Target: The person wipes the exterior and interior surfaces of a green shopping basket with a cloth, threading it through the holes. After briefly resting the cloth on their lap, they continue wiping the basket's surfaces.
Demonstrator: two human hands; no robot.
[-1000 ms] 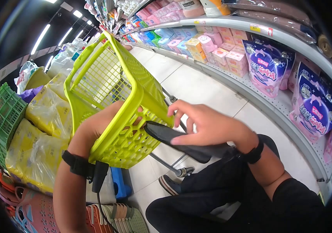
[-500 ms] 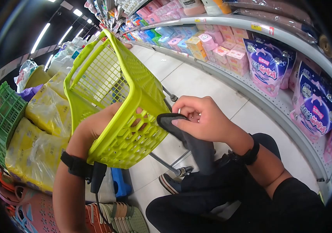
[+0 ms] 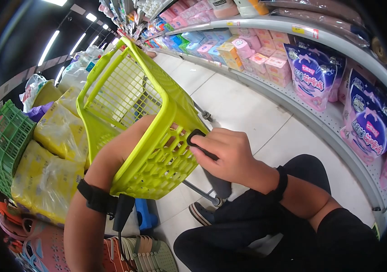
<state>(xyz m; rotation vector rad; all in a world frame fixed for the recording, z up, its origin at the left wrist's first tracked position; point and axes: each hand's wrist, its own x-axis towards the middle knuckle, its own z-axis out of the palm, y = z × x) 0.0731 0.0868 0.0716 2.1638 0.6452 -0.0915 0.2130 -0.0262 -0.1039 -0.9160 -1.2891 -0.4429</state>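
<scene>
A lime-green shopping cart basket with lattice walls stands tilted in view before me. My left hand reaches over its near rim into the basket. The lattice wall mostly hides those fingers, so their grip cannot be made out. At the basket's right side, my right hand is closed on a dark grey cloth item with a black edge, a sock-like tube hanging down. Its thumb and index finger pinch the black edge, close to the lattice wall.
Pink-and-purple packs and tissue boxes fill the curved shelf on the right. Yellow plastic-wrapped packs, a green basket and slippers are on the left. A cart caster rests near my shoe.
My right hand has moved slightly left and down with the cloth item, its fingers now folded over the black edge. The cart appears shifted slightly right in view.
</scene>
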